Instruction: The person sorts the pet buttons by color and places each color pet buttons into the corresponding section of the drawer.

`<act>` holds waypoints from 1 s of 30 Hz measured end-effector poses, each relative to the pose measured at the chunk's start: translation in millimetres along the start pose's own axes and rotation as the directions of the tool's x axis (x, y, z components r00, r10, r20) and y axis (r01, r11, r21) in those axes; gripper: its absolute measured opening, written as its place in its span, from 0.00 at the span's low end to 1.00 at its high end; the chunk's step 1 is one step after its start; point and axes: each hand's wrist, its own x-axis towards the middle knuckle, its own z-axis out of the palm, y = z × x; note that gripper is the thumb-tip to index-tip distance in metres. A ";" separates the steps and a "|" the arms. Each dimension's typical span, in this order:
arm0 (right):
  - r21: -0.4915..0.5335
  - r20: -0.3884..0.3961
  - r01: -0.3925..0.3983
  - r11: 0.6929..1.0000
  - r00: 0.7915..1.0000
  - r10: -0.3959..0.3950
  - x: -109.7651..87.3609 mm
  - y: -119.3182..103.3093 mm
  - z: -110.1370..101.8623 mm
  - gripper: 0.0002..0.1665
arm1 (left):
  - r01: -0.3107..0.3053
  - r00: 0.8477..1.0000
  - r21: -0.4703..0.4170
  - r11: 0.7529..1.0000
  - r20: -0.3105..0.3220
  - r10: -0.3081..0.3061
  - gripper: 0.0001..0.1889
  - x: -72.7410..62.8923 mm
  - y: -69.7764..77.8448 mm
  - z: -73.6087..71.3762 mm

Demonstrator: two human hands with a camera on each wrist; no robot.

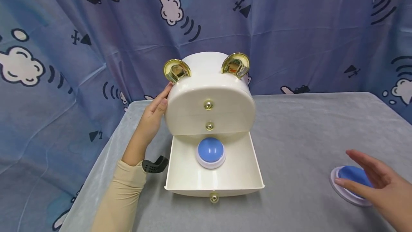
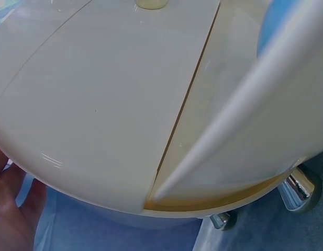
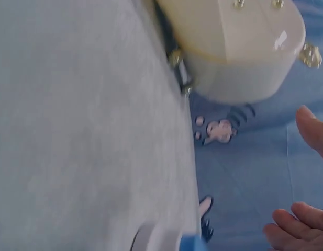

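A white rounded mini drawer cabinet point(image 1: 210, 110) with gold ears and gold knobs stands on the table. Its bottom drawer point(image 1: 180, 180) is pulled out, and inside sits a blue dome button point(image 1: 210, 149) on a white base, near the back. My left hand point(image 1: 149, 117) rests against the cabinet's left side, fingers reaching up below the left gold ear point(image 1: 176, 70). At the right, my right hand point(image 1: 379, 185) hovers over a second blue button point(image 1: 354, 175) with thumb and fingers spread apart, covering part of it. The right wrist view shows that hand point(image 3: 297, 230) holding nothing.
Grey cloth covers the table point(image 1: 296, 135). Behind and to the left hangs a blue patterned curtain point(image 1: 212, 17). Small shiny feet point(image 2: 297, 191) support the cabinet. A black band point(image 1: 155, 164) is on the left wrist.
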 end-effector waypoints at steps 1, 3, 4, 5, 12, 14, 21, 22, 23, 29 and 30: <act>-0.010 -0.015 0.009 1.000 1.000 -0.009 0.4 3.6 -1.6 0.61 | 0.001 1.000 0.001 1.000 -0.001 -0.001 0.25 0.0 0.0 -0.3; -0.018 -0.046 0.009 1.000 0.999 -0.010 1.2 12.1 -3.5 0.61 | 0.003 1.000 -0.001 1.000 -0.001 -0.003 0.25 0.0 -0.5 -1.1; -0.012 -0.058 0.000 1.000 0.998 -0.001 1.9 16.2 -4.2 0.61 | 0.003 1.000 -0.001 1.000 0.001 -0.003 0.25 0.0 -0.7 -1.4; -0.006 -0.066 -0.015 1.000 0.998 0.015 2.6 20.2 -4.7 0.61 | 0.004 1.000 0.000 1.000 0.002 -0.004 0.26 0.0 -0.7 -1.8; -0.038 -0.124 -0.089 0.995 0.989 0.084 15.8 53.0 -9.6 0.63 | 0.004 1.000 -0.007 1.000 0.009 -0.004 0.27 0.2 -1.4 -2.0; -0.041 -0.126 -0.086 0.995 0.989 0.080 22.8 68.2 -11.1 0.64 | 0.004 1.000 -0.010 1.000 0.009 -0.004 0.27 0.4 -1.9 -1.9; 0.018 -0.043 -0.133 0.991 0.990 0.133 40.1 104.5 -12.3 0.67 | 0.003 1.000 -0.005 1.000 0.013 -0.003 0.27 0.6 -1.9 -1.5; 0.016 -0.023 -0.150 0.989 0.988 0.150 40.5 105.3 -12.2 0.68 | 0.003 1.000 -0.005 1.000 0.013 -0.003 0.27 0.7 -1.7 -1.4; 0.017 -0.004 -0.164 0.986 0.986 0.164 40.4 104.8 -12.2 0.68 | 0.001 1.000 -0.005 1.000 0.014 -0.001 0.27 0.7 -1.7 -1.4; -0.059 0.067 -0.251 0.966 0.965 0.255 38.3 94.0 -13.1 0.75 | 0.003 1.000 -0.007 1.000 0.010 -0.002 0.27 0.4 -0.5 -1.0; -0.072 0.074 -0.264 0.962 0.960 0.269 38.2 92.7 -13.2 0.76 | 0.004 1.000 -0.006 1.000 0.010 -0.004 0.27 0.3 -0.2 -0.9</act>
